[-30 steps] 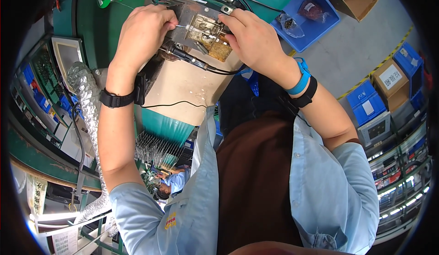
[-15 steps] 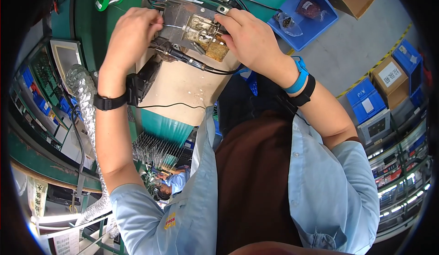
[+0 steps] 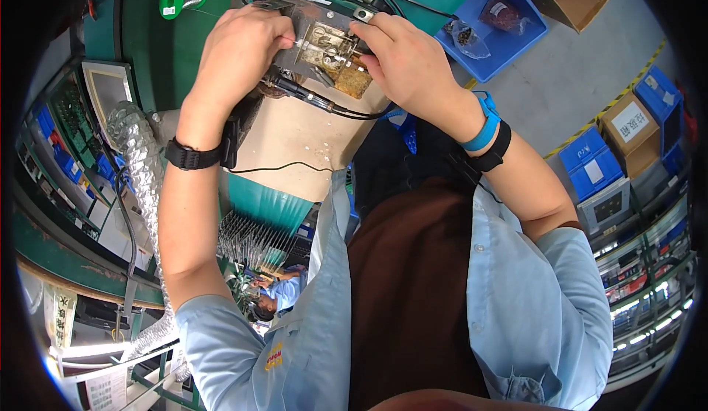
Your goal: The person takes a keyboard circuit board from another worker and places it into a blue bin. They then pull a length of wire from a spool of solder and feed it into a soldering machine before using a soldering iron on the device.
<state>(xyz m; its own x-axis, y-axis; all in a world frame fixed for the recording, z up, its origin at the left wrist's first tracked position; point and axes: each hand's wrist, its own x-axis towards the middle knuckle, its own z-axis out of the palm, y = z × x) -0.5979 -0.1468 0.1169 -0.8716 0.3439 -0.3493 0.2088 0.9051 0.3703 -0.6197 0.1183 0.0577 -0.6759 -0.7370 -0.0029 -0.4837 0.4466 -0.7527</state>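
My left hand (image 3: 240, 50) is pinching a thin wire (image 3: 297, 42) between thumb and fingertips, and the wire is running into the left side of a worn metal fixture (image 3: 324, 42). My right hand (image 3: 417, 64) is curving its thumb and forefinger about the fixture's right edge; I cannot tell whether it is gripping firmly or only resting there. The fixture is sitting just ahead of me, between my hands, with black cables (image 3: 313, 100) passing along its near side.

As for writing, a cardboard box (image 3: 649, 142) on the floor to my right is bearing a white label (image 3: 629, 121) with large dark characters. Near it, a blue bin (image 3: 571, 164) is carrying a plain-looking white label and some marking on its side. In the blue tray (image 3: 509, 50), a clear bag (image 3: 501, 16) is showing a small pale label too tiny to read. A green spool (image 3: 171, 2) on the tabletop (image 3: 162, 64) is wearing a small white sticker, and my pale blue shirt (image 3: 228, 352) is displaying yellow and red lettering.

Compared with half a second ago, my left hand is now lying closer to the fixture, and less wire is showing between them. My right hand is keeping its place.
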